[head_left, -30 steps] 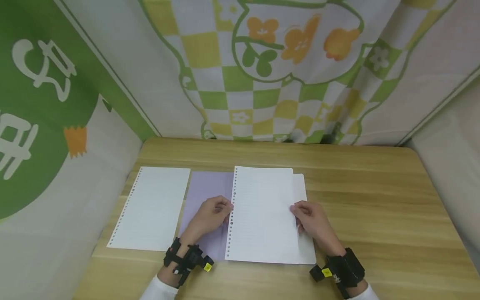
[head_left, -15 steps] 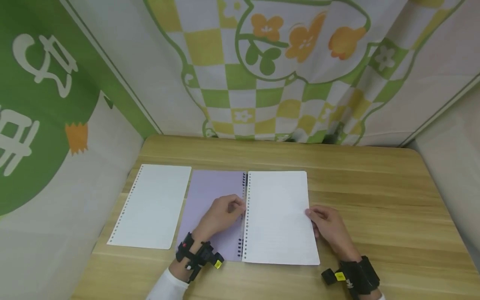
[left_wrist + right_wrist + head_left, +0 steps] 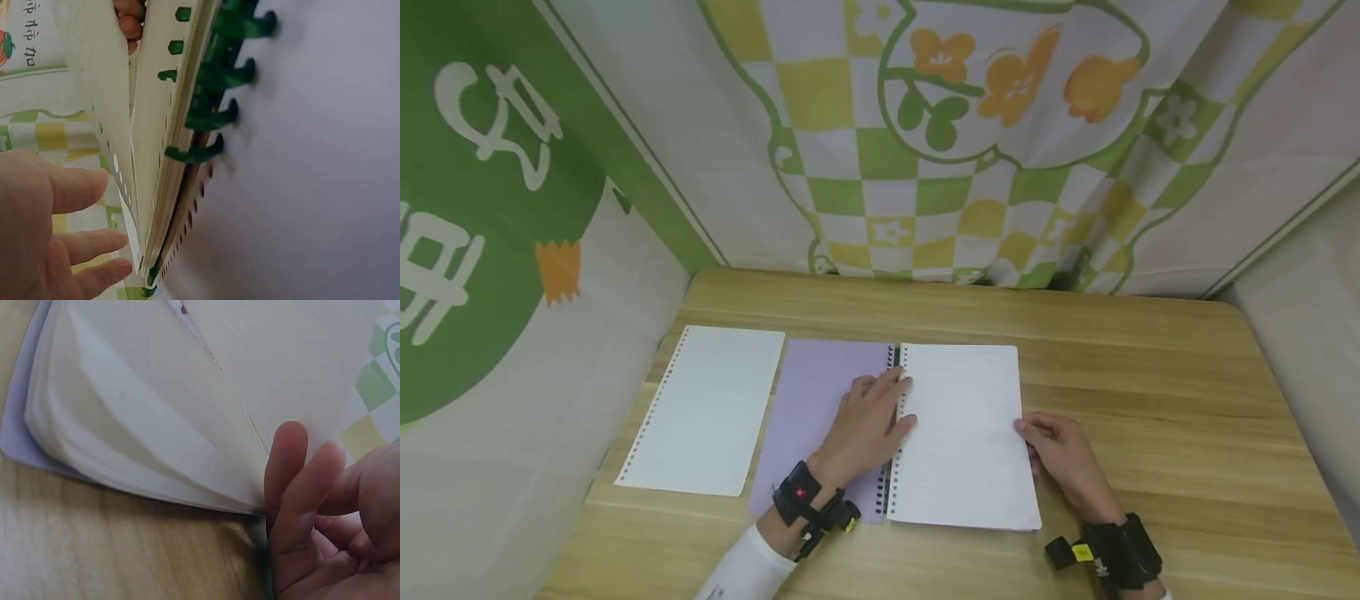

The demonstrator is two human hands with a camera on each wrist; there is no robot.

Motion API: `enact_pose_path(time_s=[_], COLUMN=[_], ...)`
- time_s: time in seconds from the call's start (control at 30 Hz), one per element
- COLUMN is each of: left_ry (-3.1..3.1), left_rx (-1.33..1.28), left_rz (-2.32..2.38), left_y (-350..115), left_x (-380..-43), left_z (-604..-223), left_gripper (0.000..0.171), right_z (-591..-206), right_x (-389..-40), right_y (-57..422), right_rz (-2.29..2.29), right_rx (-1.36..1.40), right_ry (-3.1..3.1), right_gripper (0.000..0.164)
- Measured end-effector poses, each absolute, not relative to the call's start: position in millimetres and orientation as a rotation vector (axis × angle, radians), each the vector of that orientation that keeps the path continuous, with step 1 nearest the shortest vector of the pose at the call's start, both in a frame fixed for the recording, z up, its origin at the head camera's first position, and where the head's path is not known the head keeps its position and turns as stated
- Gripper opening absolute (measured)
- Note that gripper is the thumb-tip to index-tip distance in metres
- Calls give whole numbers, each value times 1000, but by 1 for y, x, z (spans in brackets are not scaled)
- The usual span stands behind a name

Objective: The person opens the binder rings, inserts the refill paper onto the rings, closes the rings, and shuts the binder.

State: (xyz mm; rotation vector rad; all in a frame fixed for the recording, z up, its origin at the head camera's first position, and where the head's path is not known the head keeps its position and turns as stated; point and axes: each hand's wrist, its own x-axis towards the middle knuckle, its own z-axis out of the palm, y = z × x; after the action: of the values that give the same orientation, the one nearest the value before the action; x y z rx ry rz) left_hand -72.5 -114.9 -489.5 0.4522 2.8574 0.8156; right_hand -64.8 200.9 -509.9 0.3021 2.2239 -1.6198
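Note:
A loose-leaf notebook lies open, its purple cover (image 3: 820, 392) on the left and a punched lined sheet (image 3: 962, 442) over the page stack on the right. My left hand (image 3: 868, 421) lies across the ring spine, fingers extended with their tips at the sheet's punched edge. In the left wrist view that hand (image 3: 56, 231) is beside the sheet's holes, and the sheet stands slightly apart from the stack. Several binder rings (image 3: 212, 112) are parted there. My right hand (image 3: 1063, 458) pinches the sheet's right edge; in the right wrist view its fingers (image 3: 290, 506) meet the paper.
Another punched sheet (image 3: 700, 408) lies flat to the left of the notebook. The wooden table (image 3: 1150, 400) reaches back to a checked, flowered curtain (image 3: 887, 192). A printed green and white side panel (image 3: 490, 208) stands at the left.
The sheet moved right and down onto the notebook's page stack, both hands moving with it. My left hand's fingers then straightened from a pinch along the punched edge; my right hand keeps its pinch.

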Motion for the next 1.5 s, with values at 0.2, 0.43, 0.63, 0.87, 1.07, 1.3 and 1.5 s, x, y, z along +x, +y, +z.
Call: enact_pose_path(time_s=[0.2,0.43,0.63,0.87,1.07,1.3,1.5], left_ry=[2837,2824,2823,2824,2813,2708,2622], left_rx=[463,440,435,430,434,523,592], left_rz=[709,680,664,658,667,703,708], left_y=[-113,-113,-113,-114,-117,-131,-139], left_x=[-72,-73,-72,-76,-73,-41,-11], left_z=[-486,-487,-486,-486,-487,-480,-483], left_gripper=[61,61,61,61,61,59,62], right_z=[-510,-511,-510,-511,-512,-511,-508], right_x=[-65,-67,-67,-66,-66,-69,-69], right_y=[199,199,199,198,197,202,204], right_rz=[-1618,-1619,-1601,-1607,-1605,-1602,-1614], right_rx=[281,275,274,281,278,266,245], right_ry=[2212,2201,2192,2177,2167,2175,2173], right_gripper=[38,37,37,36,37,36,35])
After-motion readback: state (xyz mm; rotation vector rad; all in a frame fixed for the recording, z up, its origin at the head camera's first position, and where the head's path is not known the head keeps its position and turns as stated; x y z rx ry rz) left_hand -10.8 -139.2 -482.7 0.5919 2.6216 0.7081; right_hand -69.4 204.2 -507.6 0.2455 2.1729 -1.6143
